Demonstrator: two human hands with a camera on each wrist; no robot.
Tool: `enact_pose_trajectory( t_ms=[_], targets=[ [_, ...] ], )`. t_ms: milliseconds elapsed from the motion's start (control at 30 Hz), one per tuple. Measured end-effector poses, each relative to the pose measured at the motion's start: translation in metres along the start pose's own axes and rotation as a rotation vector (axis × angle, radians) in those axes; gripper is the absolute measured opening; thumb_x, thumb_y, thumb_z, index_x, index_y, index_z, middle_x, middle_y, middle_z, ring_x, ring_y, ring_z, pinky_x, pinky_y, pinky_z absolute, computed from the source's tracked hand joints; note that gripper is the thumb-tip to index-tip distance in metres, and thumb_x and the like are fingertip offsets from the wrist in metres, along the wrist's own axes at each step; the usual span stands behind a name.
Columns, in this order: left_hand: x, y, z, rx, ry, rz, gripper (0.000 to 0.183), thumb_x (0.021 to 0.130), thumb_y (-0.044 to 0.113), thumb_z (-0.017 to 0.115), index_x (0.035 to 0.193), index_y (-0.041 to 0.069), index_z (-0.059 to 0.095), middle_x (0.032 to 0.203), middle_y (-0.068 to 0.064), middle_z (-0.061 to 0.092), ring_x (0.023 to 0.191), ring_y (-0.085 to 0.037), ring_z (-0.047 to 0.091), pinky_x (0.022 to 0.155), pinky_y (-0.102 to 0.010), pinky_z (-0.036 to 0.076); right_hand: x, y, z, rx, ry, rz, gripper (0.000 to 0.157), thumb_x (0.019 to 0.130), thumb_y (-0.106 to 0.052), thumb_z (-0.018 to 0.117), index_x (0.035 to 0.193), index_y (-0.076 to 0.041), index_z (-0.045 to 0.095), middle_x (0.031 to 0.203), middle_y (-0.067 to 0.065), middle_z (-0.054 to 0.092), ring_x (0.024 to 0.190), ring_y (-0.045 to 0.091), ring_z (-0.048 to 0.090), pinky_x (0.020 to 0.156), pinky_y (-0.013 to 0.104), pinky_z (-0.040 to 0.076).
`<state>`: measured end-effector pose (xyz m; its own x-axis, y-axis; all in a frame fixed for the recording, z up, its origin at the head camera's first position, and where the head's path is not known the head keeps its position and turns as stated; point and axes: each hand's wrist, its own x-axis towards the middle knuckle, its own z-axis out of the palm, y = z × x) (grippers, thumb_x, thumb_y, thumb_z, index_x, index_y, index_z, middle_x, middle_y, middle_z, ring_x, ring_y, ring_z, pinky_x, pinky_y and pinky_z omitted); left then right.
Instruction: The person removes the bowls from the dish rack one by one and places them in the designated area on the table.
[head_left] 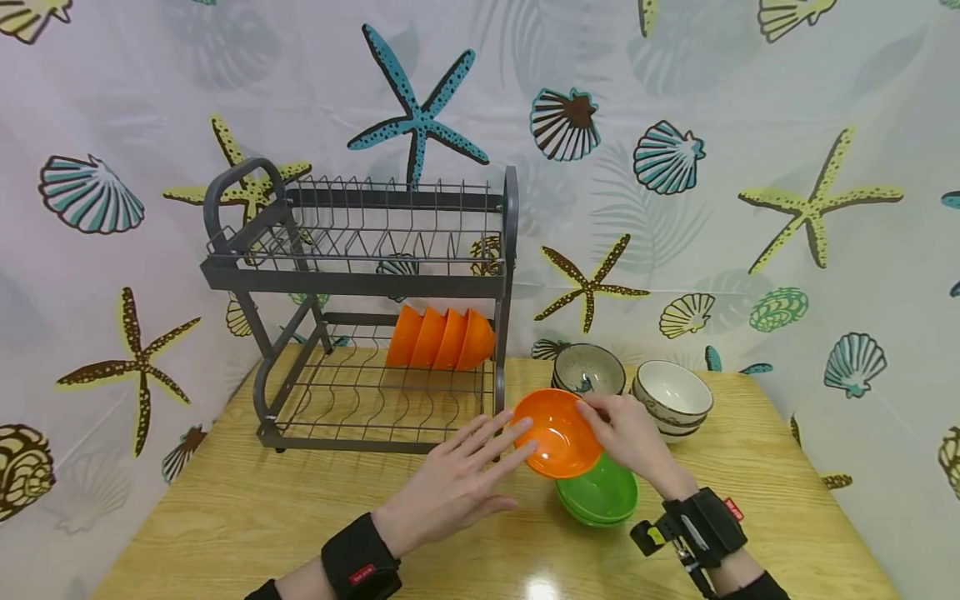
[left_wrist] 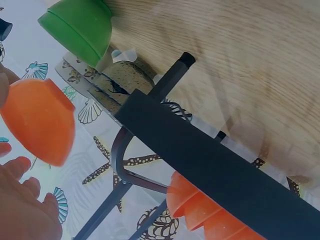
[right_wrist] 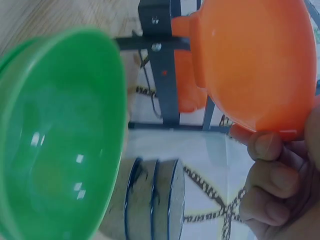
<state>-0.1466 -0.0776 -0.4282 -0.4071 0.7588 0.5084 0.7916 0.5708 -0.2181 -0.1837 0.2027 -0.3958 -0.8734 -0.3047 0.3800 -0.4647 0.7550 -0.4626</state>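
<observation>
My right hand (head_left: 630,433) pinches the rim of an orange bowl (head_left: 557,433), thumb and fingers at its right edge. The bowl hangs tilted above a stack of green bowls (head_left: 603,496). From the left, my left hand (head_left: 457,487) reaches toward the orange bowl with fingers spread and straight. Its fingertips overlap the bowl in the head view, while a small gap shows in the left wrist view, where the bowl (left_wrist: 40,120) is seen from the side. Several orange bowls (head_left: 405,337) stand on edge in a row on the lower tier of the dish rack (head_left: 352,283).
Behind the green stack stand speckled grey bowls (head_left: 588,367) and, right of them, stacked cream bowls (head_left: 675,392). The rack's upper tier (head_left: 375,221) has wire slots. A patterned curtain (head_left: 720,92) hangs behind the wooden table (head_left: 225,517).
</observation>
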Motion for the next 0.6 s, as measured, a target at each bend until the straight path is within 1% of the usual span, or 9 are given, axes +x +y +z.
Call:
enact_pose_trajectory(
  t_ms=[133, 267, 467, 600],
  targets=[
    [-0.004, -0.003, 0.001, -0.016, -0.056, -0.041, 0.084, 0.091, 0.055, 0.066, 0.159, 0.021, 0.031, 0.167, -0.003, 0.031, 0.154, -0.023, 0.030, 0.126, -0.042, 0.030, -0.009, 0.013, -0.008, -0.004, 0.021, 0.051, 0.017, 0.099, -0.009, 0.062, 0.096, 0.000, 0.076, 0.069, 0.002, 0.068, 0.057, 0.001, 0.050, 0.051, 0.018, 0.044],
    [-0.008, -0.007, 0.003, 0.005, -0.102, -0.052, 0.080, 0.095, 0.055, 0.060, 0.160, 0.019, 0.030, 0.167, -0.003, 0.029, 0.155, -0.023, 0.028, 0.126, -0.043, 0.030, -0.017, 0.026, -0.017, -0.011, 0.051, 0.092, 0.018, 0.099, -0.009, 0.062, 0.096, 0.002, 0.076, 0.072, 0.005, 0.070, 0.058, 0.003, 0.053, 0.052, 0.018, 0.046],
    [-0.013, -0.010, 0.007, 0.027, -0.127, -0.055, 0.074, 0.099, 0.053, 0.057, 0.159, 0.018, 0.031, 0.168, -0.003, 0.027, 0.155, -0.022, 0.029, 0.126, -0.043, 0.029, -0.030, 0.041, -0.031, -0.013, 0.062, 0.142, 0.020, 0.100, -0.008, 0.061, 0.101, 0.007, 0.074, 0.079, 0.011, 0.073, 0.061, 0.007, 0.058, 0.055, 0.017, 0.051],
    [-0.015, -0.011, 0.009, 0.019, -0.125, -0.062, 0.074, 0.098, 0.049, 0.060, 0.159, 0.018, 0.031, 0.168, -0.003, 0.026, 0.155, -0.022, 0.030, 0.126, -0.043, 0.030, -0.039, 0.050, -0.038, -0.021, 0.056, 0.177, 0.021, 0.101, -0.010, 0.059, 0.099, 0.005, 0.074, 0.077, 0.008, 0.072, 0.060, 0.004, 0.054, 0.054, 0.019, 0.049]
  ],
)
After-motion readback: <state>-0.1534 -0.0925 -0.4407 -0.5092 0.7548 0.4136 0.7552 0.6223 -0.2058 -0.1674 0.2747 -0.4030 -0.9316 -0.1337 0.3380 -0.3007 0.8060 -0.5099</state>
